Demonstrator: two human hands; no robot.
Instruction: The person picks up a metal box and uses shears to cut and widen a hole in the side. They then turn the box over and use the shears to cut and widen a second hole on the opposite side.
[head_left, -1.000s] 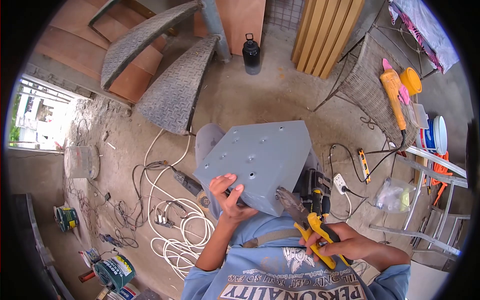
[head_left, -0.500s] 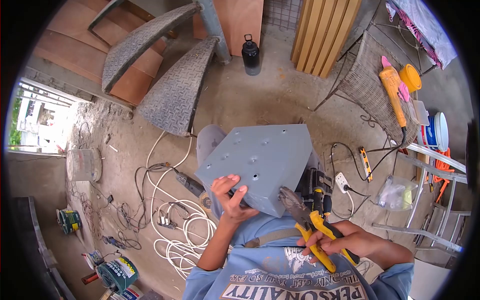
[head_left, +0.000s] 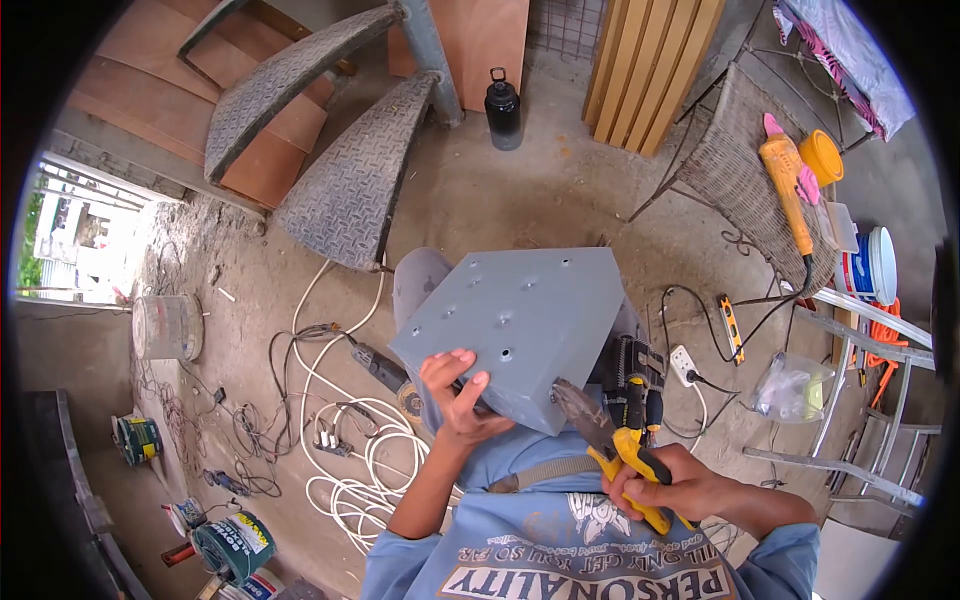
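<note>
A grey box with several small holes and dimples in its upper face rests tilted on my lap. My left hand grips its near left edge, fingers over the top face and the thumb beside them. In my right hand is a pair of pliers with yellow and black handles. Their jaw tips touch the box's near right side by a hole; whether they pinch anything there is too small to tell. A tool pouch with handles sticking out hangs at my waist, just right of the box.
An angle grinder and coiled white cable lie on the floor to the left. A power strip and a yellow level are at the right, near a metal ladder. Ahead stand a black bottle and metal stair treads.
My right hand has moved up and closed more tightly round the plier handles, which are now closer together. The plier tips shifted slightly left along the box. My left hand stays in place.
</note>
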